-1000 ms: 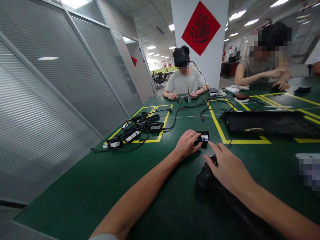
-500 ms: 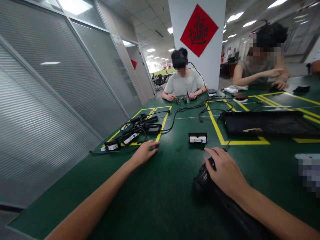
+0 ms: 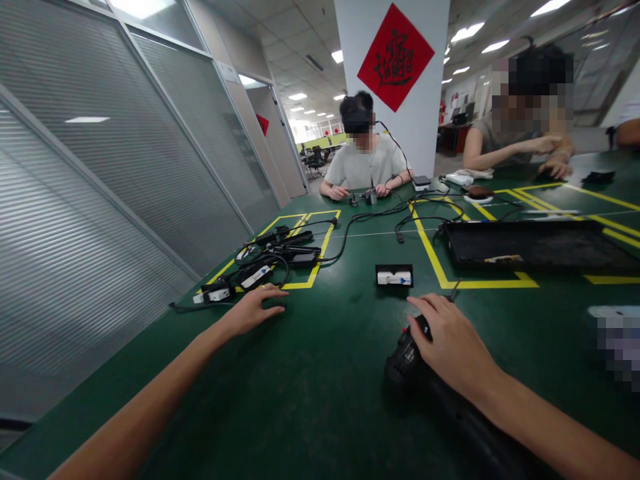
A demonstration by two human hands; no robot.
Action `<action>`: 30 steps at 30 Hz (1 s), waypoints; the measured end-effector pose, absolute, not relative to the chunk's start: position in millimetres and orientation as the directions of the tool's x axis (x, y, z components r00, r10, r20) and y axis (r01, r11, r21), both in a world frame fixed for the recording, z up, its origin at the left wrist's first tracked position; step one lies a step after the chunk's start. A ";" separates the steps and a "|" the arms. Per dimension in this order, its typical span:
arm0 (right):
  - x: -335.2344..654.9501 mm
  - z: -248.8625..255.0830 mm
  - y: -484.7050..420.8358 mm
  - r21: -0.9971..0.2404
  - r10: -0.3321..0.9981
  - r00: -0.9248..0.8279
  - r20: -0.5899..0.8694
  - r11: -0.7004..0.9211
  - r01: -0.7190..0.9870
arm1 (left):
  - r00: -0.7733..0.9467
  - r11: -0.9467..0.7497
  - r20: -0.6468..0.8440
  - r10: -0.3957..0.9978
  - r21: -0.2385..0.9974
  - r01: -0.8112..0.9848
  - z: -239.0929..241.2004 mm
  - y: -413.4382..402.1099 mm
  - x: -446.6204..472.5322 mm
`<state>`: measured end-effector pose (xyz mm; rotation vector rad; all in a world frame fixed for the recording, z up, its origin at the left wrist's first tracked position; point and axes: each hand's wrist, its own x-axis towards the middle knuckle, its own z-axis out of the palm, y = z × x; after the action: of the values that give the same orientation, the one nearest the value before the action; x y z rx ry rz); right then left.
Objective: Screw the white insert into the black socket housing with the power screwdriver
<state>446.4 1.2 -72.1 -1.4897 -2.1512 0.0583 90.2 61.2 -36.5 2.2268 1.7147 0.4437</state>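
My left hand [image 3: 253, 308] lies flat on the green table [image 3: 320, 373], fingers spread, just in front of a pile of black adapters and cables [image 3: 265, 263] inside a yellow-taped square. It holds nothing. My right hand [image 3: 450, 343] rests over a black device [image 3: 405, 357] with a small red button, fingers curved on top of it. A small black box with a white label [image 3: 395, 275] stands alone on the table between and beyond both hands, touched by neither.
A long black tray [image 3: 530, 243] lies at the right inside yellow tape. Cables run across the table's middle. One person sits at the far end working on small parts; another sits at the far right. A glass partition lines the left side.
My left hand let go of the small black box and moved left to the cable pile. My right hand drew back from the box onto the black device.
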 end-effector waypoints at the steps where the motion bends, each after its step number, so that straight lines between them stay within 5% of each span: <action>1: 446.7 -69.4 4.5 -0.309 0.884 -0.262 0.387 0.393 0.866 | 0.246 -0.250 0.065 0.967 0.413 0.876 -38.1 64.2 92.2; 11: 431.8 -63.8 83.2 -0.038 0.876 -0.309 0.370 0.346 0.937 | 0.597 -0.683 0.333 0.730 0.359 0.636 -74.8 113.6 214.4; 15: 428.6 -78.2 98.4 -0.030 0.878 -0.283 0.385 0.319 0.947 | 0.653 -0.750 0.384 0.652 0.454 0.481 -87.0 140.1 258.8; 19: 431.4 -80.4 98.9 -0.140 0.860 -0.224 0.459 0.319 0.937 | 0.579 -0.685 0.393 0.714 0.563 0.463 -94.5 154.5 258.9; 24: 433.3 -74.4 94.8 -0.340 0.837 -0.059 0.544 0.284 0.897 | 0.406 -0.452 0.231 0.884 0.645 0.616 -90.9 153.8 241.4; 30: 436.7 -73.2 93.4 -0.445 0.849 0.036 0.528 0.240 0.863 | 0.190 -0.202 0.081 0.978 0.569 0.797 -53.1 110.2 186.7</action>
<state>436.7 93.4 -73.2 -1.5807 -1.7793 -0.0249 186.7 110.2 -53.1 2.0715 1.6642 0.6133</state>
